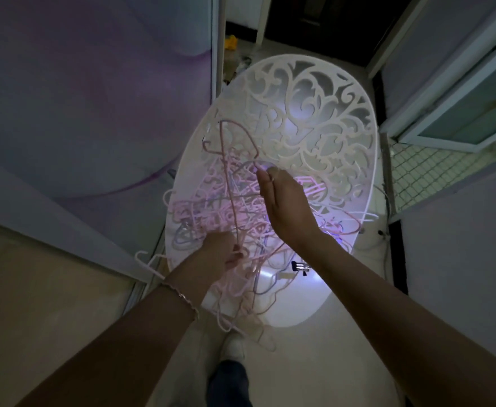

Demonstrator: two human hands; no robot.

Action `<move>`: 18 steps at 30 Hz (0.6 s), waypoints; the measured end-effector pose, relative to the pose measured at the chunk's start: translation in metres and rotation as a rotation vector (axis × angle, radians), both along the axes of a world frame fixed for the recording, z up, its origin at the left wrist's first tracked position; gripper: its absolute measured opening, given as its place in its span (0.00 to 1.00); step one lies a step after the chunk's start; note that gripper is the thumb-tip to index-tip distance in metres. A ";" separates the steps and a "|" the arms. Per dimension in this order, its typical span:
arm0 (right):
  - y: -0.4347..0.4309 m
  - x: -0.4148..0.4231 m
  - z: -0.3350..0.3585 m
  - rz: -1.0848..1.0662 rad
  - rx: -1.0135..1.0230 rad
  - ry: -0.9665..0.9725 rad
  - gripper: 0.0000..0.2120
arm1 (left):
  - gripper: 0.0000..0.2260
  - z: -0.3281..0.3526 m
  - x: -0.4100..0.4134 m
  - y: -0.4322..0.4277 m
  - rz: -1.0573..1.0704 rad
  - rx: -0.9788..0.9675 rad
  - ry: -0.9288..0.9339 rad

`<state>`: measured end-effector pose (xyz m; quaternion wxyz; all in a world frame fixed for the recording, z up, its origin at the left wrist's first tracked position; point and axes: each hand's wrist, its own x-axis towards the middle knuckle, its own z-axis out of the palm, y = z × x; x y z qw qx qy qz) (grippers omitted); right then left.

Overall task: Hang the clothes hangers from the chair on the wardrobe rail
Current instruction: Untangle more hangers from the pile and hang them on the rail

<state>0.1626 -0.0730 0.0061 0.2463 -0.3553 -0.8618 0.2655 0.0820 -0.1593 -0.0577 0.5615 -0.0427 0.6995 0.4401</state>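
Hangers [208, 207] tangled on the chair [329, 118]: my left grip [222, 254] clamps several, right grip [285, 204] pinches one; next, I judge, careful untangling

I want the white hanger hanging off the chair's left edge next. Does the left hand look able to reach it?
Probably yes: the white hanger lies uncovered beside the left hand, though that hand already grips pink hangers.

The chair [293, 304] looks like smooth white plastic with a faint sheen. The hangers [200, 210] seem thin coated wire, matt pastel. A bracelet [182, 298] glints like metal
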 end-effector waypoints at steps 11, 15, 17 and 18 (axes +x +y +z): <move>-0.014 -0.002 0.042 -0.105 -0.141 0.299 0.22 | 0.14 -0.002 -0.019 -0.014 -0.041 -0.084 0.016; -0.016 -0.008 0.052 -0.164 -0.180 0.358 0.25 | 0.15 0.012 -0.020 -0.023 -0.044 -0.040 -0.069; -0.014 -0.012 0.060 -0.198 -0.211 0.404 0.23 | 0.15 0.016 -0.024 -0.024 -0.008 -0.031 -0.069; -0.013 -0.014 0.065 -0.217 -0.216 0.427 0.23 | 0.15 0.017 -0.026 -0.027 0.024 -0.030 -0.091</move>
